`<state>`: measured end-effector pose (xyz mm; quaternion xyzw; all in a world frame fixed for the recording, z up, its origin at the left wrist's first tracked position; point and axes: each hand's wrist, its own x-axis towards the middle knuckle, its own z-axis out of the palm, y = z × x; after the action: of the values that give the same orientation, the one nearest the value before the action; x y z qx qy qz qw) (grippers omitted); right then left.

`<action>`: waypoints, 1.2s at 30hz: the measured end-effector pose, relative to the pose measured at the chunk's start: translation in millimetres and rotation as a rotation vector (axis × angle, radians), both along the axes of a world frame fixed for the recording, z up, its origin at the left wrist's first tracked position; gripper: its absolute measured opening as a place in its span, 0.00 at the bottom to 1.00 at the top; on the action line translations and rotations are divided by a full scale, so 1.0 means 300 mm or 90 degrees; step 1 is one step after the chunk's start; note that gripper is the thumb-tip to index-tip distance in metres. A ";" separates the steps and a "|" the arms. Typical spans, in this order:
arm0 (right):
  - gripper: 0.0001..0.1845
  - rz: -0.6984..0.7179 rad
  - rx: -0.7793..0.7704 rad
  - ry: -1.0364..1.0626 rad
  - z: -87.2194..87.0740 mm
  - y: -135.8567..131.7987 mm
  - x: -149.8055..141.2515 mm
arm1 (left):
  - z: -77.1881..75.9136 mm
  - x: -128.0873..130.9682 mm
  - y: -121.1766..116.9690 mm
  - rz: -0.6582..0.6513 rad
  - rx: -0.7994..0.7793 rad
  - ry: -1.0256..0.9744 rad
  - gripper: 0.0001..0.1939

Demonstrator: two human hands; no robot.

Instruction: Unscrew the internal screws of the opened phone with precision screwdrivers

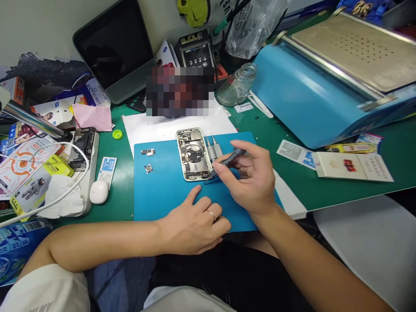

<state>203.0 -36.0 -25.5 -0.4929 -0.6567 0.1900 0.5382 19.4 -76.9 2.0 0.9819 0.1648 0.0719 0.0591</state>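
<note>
An opened smartphone (195, 154) lies on a blue mat (156, 195), its inner parts and a round coil showing. A slim grey screwdriver (232, 159) is held by my right hand (251, 177), its tip down by the phone's lower right corner; whether it touches the phone I cannot tell. My left hand (195, 225) rests at the mat's front, one finger stretched toward the phone's lower edge and the others loosely bent. Grey screwdrivers (212, 149) lie right of the phone. On the mat's left are a metal part (148, 152) and a smaller part (149, 168).
A white earbud case (99, 192) and a white stand (87, 190) bearing a circuit board are on the left. Behind the mat are a dark screen (113, 43) and a glass jar (237, 84). A large blue machine (292, 95) and a white box (354, 167) occupy the right.
</note>
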 end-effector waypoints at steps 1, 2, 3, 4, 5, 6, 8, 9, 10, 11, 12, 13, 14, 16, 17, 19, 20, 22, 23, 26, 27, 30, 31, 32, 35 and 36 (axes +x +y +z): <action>0.28 0.001 0.002 0.004 0.000 0.000 0.001 | -0.002 -0.001 0.000 0.002 0.001 -0.003 0.10; 0.28 0.003 0.005 0.009 -0.001 0.001 0.001 | -0.003 -0.001 0.000 0.004 0.002 -0.007 0.10; 0.28 0.005 0.006 0.014 -0.001 0.002 0.001 | -0.004 -0.002 0.000 0.005 0.004 -0.010 0.10; 0.28 0.006 0.006 0.018 -0.002 0.003 0.001 | -0.005 -0.003 0.001 0.007 0.005 -0.012 0.10; 0.28 0.008 0.005 0.023 -0.003 0.003 0.001 | -0.006 -0.003 0.002 0.007 0.007 -0.013 0.10; 0.28 0.008 0.003 0.028 -0.004 0.004 0.001 | -0.006 -0.004 0.003 0.008 0.007 -0.013 0.10; 0.28 0.010 0.000 0.036 -0.007 0.005 0.001 | -0.007 -0.004 0.004 0.007 0.008 -0.014 0.10; 0.28 0.011 0.000 0.038 -0.008 0.005 0.001 | -0.007 -0.003 0.005 0.006 0.008 -0.017 0.10; 0.28 0.011 0.001 0.037 -0.009 0.005 0.001 | -0.008 -0.003 0.005 0.004 0.009 -0.021 0.10; 0.29 0.008 0.001 0.035 -0.010 0.005 0.002 | -0.008 -0.002 0.006 0.001 0.010 -0.027 0.10; 0.29 0.006 0.001 0.033 -0.011 0.005 0.002 | -0.009 -0.002 0.008 -0.003 0.012 -0.034 0.10; 0.29 0.005 0.002 0.032 -0.011 0.005 0.003 | -0.010 -0.001 0.009 -0.007 0.013 -0.041 0.10; 0.29 0.006 0.003 0.032 -0.012 0.005 0.003 | -0.010 -0.001 0.011 -0.011 0.015 -0.045 0.09; 0.30 0.010 0.006 0.037 -0.011 0.005 0.003 | -0.012 0.000 0.014 -0.016 0.016 -0.049 0.09; 0.30 0.012 0.008 0.039 -0.010 0.005 0.003 | -0.013 0.000 0.016 -0.016 0.017 -0.050 0.09; 0.30 0.013 0.008 0.042 -0.009 0.006 0.003 | -0.015 0.001 0.017 -0.017 0.018 -0.052 0.10; 0.30 0.014 0.006 0.043 -0.009 0.006 0.003 | -0.016 0.002 0.018 -0.017 0.017 -0.055 0.10; 0.30 0.016 0.003 0.043 -0.010 0.005 0.003 | -0.015 0.002 0.018 -0.017 0.014 -0.057 0.10; 0.30 0.017 0.003 0.043 -0.011 0.005 0.004 | -0.014 0.003 0.017 -0.017 0.012 -0.057 0.09; 0.30 0.018 -0.002 0.042 -0.014 0.003 0.005 | -0.009 0.002 0.015 -0.014 0.007 -0.047 0.09; 0.30 0.018 -0.004 0.041 -0.014 0.002 0.006 | -0.007 0.001 0.014 -0.013 0.005 -0.044 0.09; 0.30 0.016 -0.011 0.037 -0.015 0.002 0.007 | -0.004 0.000 0.011 -0.009 0.000 -0.038 0.10; 0.30 0.015 -0.012 0.036 -0.015 0.002 0.007 | -0.003 0.000 0.010 -0.008 0.000 -0.038 0.10; 0.30 0.014 -0.012 0.036 -0.015 0.002 0.008 | -0.004 0.000 0.010 -0.007 -0.001 -0.037 0.09; 0.30 0.015 -0.009 0.033 -0.014 0.002 0.008 | -0.004 0.002 0.009 -0.003 0.002 -0.038 0.09; 0.30 0.016 -0.008 0.029 -0.014 0.001 0.007 | -0.005 0.003 0.009 -0.002 0.003 -0.039 0.09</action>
<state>205.1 -35.6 -29.6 -0.4831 -0.6494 0.2121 0.5475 20.2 -74.1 0.6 0.9796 0.1612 0.1026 0.0616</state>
